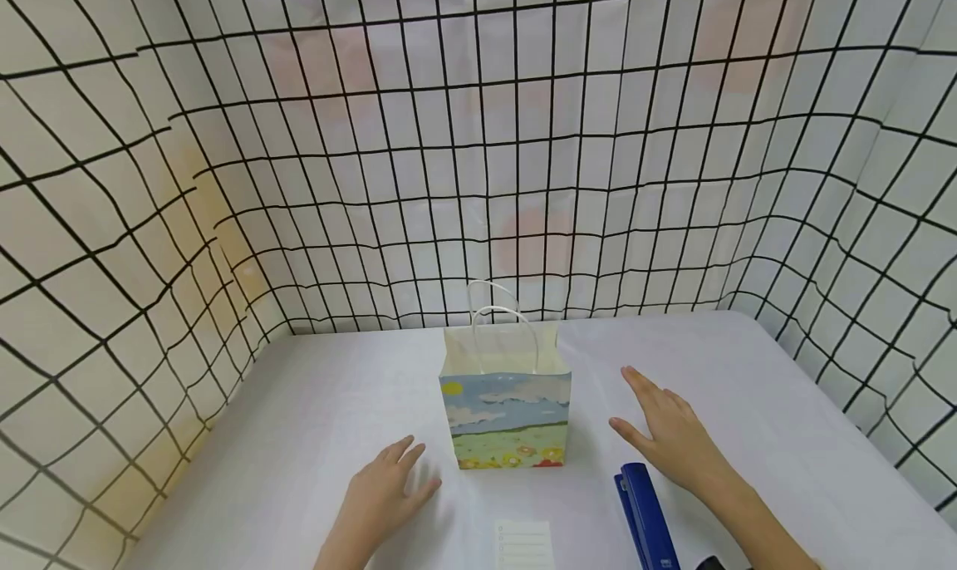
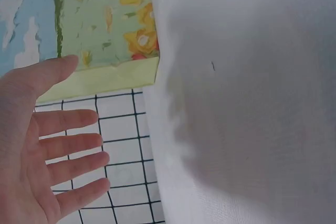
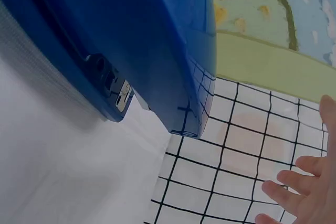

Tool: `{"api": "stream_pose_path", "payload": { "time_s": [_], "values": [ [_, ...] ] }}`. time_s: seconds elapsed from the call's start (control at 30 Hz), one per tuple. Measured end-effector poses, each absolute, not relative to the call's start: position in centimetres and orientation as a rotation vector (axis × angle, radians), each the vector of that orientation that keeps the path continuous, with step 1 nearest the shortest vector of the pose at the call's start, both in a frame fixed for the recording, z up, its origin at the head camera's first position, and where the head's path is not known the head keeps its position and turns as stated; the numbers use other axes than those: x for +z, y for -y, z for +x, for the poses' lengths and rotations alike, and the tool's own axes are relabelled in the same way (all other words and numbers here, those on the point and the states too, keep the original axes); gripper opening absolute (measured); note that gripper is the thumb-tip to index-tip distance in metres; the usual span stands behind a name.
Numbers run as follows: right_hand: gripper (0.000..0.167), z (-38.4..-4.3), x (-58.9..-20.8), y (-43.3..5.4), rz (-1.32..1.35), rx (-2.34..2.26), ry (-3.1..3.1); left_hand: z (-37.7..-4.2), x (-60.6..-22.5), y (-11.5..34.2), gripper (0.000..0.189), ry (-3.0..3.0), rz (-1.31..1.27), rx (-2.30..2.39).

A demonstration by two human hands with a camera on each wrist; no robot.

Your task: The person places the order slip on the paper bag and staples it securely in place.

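Note:
A paper gift bag [image 1: 508, 420] with a painted sky and flower meadow stands upright mid-table, its white handles raised. My left hand [image 1: 385, 491] hovers by its lower left side, fingers spread and holding nothing; in the left wrist view the thumb overlaps the bag [image 2: 105, 30]. To the bag's right, my right hand [image 1: 676, 437] is held with straight, parted fingers and nothing in its grasp. Just below that hand lies a blue stapler [image 1: 646, 516], seen large in the right wrist view, where the stapler [image 3: 157, 51] shows its front end.
A small white lined card [image 1: 523, 545] lies at the front of the white-covered table [image 1: 359, 387]. Part of a black object [image 1: 710, 563] shows at the bottom edge, beside the right forearm. Black-grid white sheets [image 1: 523, 154] rise at the back and both sides.

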State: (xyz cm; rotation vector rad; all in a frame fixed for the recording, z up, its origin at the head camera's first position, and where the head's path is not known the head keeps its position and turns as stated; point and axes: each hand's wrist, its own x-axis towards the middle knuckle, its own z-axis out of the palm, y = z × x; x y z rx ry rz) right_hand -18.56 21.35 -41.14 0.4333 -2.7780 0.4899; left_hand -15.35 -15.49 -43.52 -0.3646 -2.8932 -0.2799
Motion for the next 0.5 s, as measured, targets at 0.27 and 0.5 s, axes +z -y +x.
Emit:
{"api": "stream_pose_path", "payload": {
  "time_s": [0.27,0.5],
  "values": [
    [0.069,-18.52,-40.88,-20.84,0.460,0.550,2.733,-15.23,-43.43,14.93,0.050,3.001,-0.301,-0.403],
    [0.071,-18.67,-40.67,-20.38,0.461,0.570,2.723,-15.26,-43.37,14.79,0.049,3.028,-0.298,-0.470]
  ]
}}
